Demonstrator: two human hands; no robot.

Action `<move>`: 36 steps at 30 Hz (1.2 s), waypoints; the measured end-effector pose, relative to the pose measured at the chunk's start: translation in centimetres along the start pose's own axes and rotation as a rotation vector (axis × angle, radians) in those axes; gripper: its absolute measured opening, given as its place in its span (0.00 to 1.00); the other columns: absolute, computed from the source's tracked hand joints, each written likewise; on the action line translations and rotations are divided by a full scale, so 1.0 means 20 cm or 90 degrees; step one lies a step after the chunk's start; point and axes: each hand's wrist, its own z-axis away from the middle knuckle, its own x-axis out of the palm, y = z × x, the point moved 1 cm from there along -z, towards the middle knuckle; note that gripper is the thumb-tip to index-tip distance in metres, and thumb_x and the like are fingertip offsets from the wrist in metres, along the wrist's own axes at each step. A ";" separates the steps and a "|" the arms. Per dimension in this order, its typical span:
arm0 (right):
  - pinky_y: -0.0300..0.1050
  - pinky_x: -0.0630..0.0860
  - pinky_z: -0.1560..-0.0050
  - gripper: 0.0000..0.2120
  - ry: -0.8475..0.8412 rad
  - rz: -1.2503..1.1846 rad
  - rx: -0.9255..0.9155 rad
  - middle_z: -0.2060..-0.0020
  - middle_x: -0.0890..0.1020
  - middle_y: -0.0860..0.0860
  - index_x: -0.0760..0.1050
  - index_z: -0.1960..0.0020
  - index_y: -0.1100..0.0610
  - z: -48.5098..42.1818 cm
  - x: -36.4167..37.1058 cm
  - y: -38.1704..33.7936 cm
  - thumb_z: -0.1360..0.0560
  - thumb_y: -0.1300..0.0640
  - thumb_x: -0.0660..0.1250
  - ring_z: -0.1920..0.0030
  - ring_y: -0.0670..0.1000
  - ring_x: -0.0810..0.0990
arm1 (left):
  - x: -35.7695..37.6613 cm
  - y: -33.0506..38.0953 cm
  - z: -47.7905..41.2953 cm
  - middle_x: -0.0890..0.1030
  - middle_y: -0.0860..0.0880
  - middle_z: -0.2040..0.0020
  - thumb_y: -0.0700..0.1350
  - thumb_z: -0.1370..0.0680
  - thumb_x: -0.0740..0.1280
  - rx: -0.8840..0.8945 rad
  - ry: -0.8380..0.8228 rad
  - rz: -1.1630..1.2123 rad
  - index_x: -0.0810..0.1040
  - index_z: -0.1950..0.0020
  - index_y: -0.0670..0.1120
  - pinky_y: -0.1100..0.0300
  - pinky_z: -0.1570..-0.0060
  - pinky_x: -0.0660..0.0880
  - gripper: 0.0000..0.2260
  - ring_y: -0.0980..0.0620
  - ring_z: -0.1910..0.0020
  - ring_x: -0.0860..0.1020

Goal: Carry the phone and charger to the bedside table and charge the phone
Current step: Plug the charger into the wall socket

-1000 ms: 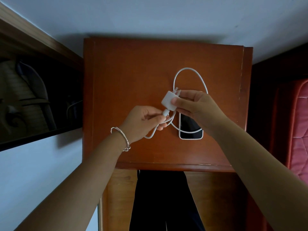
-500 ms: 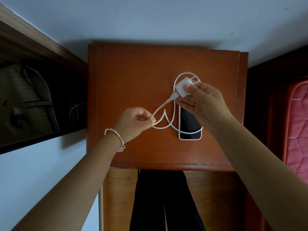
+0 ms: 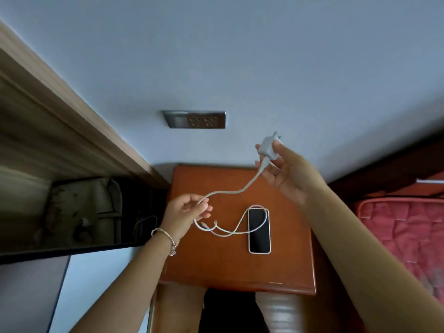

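While the white-edged, black-screened phone (image 3: 259,230) lies flat on the reddish-brown wooden bench (image 3: 216,265), with loops of thin white cable (image 3: 228,192) draped over its far end, the left hand (image 3: 186,210) pinches that cable in curled fingers. Farther off, the right hand (image 3: 286,171) grips the white charger block (image 3: 269,146) in its fingers, near the grey wall socket (image 3: 195,119).

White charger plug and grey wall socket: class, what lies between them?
Head view: only bare pale wall between the white charger plug and the grey wall socket.
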 end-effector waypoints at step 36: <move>0.31 0.63 0.82 0.14 -0.006 0.286 0.030 0.59 0.77 0.56 0.69 0.40 0.59 0.35 0.39 -0.07 0.20 0.50 0.58 0.74 0.45 0.74 | -0.44 0.62 0.46 0.82 0.44 0.59 0.31 0.25 0.65 0.200 0.100 0.011 0.79 0.46 0.34 0.65 0.55 0.79 0.09 0.54 0.63 0.82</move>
